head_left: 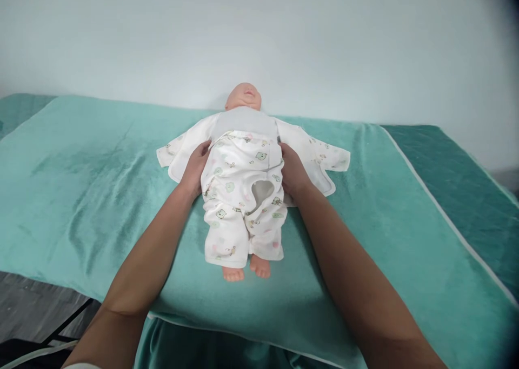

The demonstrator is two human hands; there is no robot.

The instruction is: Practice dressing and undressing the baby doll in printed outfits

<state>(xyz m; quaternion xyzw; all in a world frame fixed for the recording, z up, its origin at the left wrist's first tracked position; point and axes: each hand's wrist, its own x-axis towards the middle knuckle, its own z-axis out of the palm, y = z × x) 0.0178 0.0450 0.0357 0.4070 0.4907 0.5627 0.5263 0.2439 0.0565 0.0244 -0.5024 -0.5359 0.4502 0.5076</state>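
A left hand [197, 166] and right hand [292, 166] touch opposite sides of the pants [233, 188] on a doll [242, 95] lying face-up on a green sheet [101, 174], seemingly steadying it evenly; whether either clamps cannot be told. The jacket [302, 142] spreads open, apparently leaving the pants uncovered.

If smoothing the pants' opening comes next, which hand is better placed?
Probably the right hand: it sits at the side of the pants nearer the opening; the left hand is at the opposite side, farther from it.
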